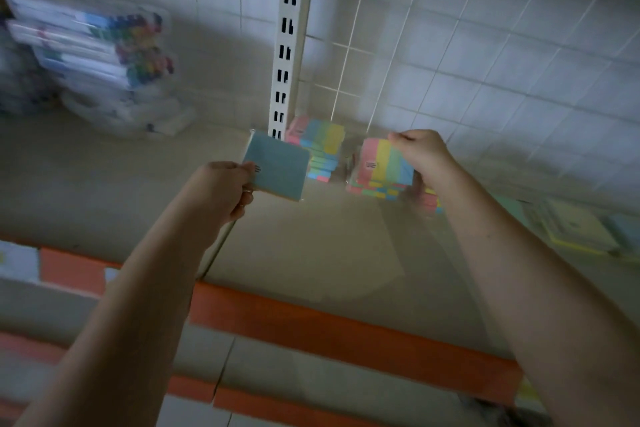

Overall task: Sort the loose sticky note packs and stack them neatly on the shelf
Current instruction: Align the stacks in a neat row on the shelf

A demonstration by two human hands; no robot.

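My left hand pinches a teal pack, my right hand a striped pack just right of the slotted upright; careless placement could topple the stack.

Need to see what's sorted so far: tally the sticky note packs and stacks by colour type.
Plain blue pack, in the left hand: 1
Striped multicolour pack, in the right hand: 1
Striped multicolour stacks on the shelf: 2
Yellow stack at far right, blurred: 1
Total: 5
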